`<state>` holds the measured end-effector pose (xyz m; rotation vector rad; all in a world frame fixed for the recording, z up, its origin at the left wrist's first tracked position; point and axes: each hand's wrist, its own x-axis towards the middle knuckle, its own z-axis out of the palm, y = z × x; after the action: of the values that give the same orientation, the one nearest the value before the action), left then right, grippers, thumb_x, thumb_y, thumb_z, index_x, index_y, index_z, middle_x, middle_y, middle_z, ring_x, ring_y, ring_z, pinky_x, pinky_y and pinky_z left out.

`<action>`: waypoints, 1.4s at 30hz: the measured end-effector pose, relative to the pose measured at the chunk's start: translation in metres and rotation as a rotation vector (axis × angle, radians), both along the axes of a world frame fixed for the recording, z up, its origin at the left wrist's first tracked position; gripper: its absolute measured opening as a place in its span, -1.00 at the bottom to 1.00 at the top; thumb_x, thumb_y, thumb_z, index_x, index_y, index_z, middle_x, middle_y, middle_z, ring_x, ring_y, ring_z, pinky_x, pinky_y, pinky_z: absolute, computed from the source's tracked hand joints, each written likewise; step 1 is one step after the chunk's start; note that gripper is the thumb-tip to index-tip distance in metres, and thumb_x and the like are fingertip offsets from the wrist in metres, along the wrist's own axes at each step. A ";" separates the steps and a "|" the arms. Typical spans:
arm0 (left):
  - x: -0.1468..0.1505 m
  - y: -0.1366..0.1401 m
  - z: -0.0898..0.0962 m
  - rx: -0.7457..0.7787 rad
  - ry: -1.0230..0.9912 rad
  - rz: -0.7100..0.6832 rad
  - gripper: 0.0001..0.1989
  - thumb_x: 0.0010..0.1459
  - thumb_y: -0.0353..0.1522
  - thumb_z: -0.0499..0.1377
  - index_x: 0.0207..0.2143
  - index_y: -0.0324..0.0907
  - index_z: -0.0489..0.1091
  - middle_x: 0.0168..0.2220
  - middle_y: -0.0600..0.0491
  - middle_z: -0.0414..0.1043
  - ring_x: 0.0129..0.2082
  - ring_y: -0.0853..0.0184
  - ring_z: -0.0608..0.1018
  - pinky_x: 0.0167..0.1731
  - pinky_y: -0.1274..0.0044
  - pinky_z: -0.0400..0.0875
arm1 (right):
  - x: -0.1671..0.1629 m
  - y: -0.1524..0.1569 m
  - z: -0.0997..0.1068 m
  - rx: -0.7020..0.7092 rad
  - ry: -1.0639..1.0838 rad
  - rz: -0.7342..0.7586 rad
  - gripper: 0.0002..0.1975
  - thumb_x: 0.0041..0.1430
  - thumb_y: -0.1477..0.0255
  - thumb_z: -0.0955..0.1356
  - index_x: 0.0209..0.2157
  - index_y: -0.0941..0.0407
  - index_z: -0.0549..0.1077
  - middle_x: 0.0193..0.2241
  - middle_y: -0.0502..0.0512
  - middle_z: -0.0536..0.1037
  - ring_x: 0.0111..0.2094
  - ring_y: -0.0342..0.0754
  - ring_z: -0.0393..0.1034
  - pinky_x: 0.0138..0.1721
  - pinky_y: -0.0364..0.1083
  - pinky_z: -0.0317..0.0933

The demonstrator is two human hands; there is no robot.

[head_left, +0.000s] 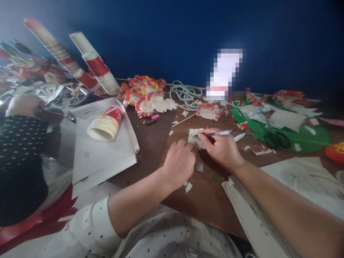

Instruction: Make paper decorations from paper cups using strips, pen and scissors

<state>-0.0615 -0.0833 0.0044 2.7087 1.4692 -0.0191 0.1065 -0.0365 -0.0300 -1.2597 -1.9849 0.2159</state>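
Note:
My right hand (221,148) is closed around a pen (223,132), its dark end pointing right. The writing end meets a small white piece of paper (194,133) that bears dark drawn lines. Bent fingers of my left hand (178,163) hold the paper's lower left edge down on the brown table (153,143). Part of the paper is hidden beneath both hands. Just beyond it lies a cut-out with a red and white rim (209,111), beside a thin wooden stick (184,120).
Stacked paper cups (106,123) lie in a white box lid (80,154) on the left. Cut-outs (146,95) and a pale blue cord (185,94) lie behind. Black-handled scissors (276,139) rest on a green sheet (317,138). Another person's hand (25,104) is far left.

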 end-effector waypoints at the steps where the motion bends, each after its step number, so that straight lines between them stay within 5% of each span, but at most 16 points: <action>1: 0.000 0.000 0.000 -0.002 0.003 0.002 -0.72 0.27 -0.50 0.01 -0.08 -0.30 0.48 -0.19 -0.13 0.47 -0.08 0.14 0.43 -0.14 0.36 0.33 | 0.000 0.000 0.000 0.000 -0.001 -0.001 -0.79 0.27 0.37 0.33 -0.25 0.13 0.60 -0.25 0.15 0.67 -0.21 0.07 0.58 -0.14 0.00 0.41; 13: 0.001 -0.008 -0.004 0.107 0.000 0.085 -0.71 0.24 -0.48 0.03 -0.10 -0.28 0.50 -0.17 -0.16 0.41 -0.12 0.08 0.39 -0.18 0.28 0.31 | 0.000 0.000 0.000 -0.001 -0.012 0.000 -0.79 0.28 0.37 0.32 -0.25 0.11 0.60 -0.26 0.13 0.67 -0.21 0.07 0.58 -0.13 0.00 0.41; 24: 0.000 -0.008 -0.007 0.124 -0.018 0.058 -0.67 0.25 -0.49 0.00 -0.11 -0.26 0.54 0.26 -0.11 0.27 0.01 0.09 0.32 -0.03 0.27 0.28 | 0.001 -0.001 0.002 -0.040 -0.012 0.005 -0.77 0.29 0.34 0.31 -0.23 0.11 0.59 -0.25 0.14 0.67 -0.20 0.08 0.57 -0.13 0.00 0.39; 42: -0.004 -0.003 -0.002 0.045 -0.078 0.049 -0.57 0.25 -0.49 -0.02 0.14 -0.27 0.38 0.15 -0.13 0.39 0.09 0.06 0.28 0.07 0.22 0.21 | 0.001 -0.001 0.000 -0.048 0.010 -0.004 -0.77 0.28 0.32 0.31 -0.22 0.10 0.59 -0.22 0.16 0.66 -0.19 0.08 0.57 -0.09 0.03 0.41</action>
<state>-0.0652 -0.0865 0.0026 2.6737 1.5310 0.1217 0.1070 -0.0380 -0.0300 -1.2909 -1.9787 0.2691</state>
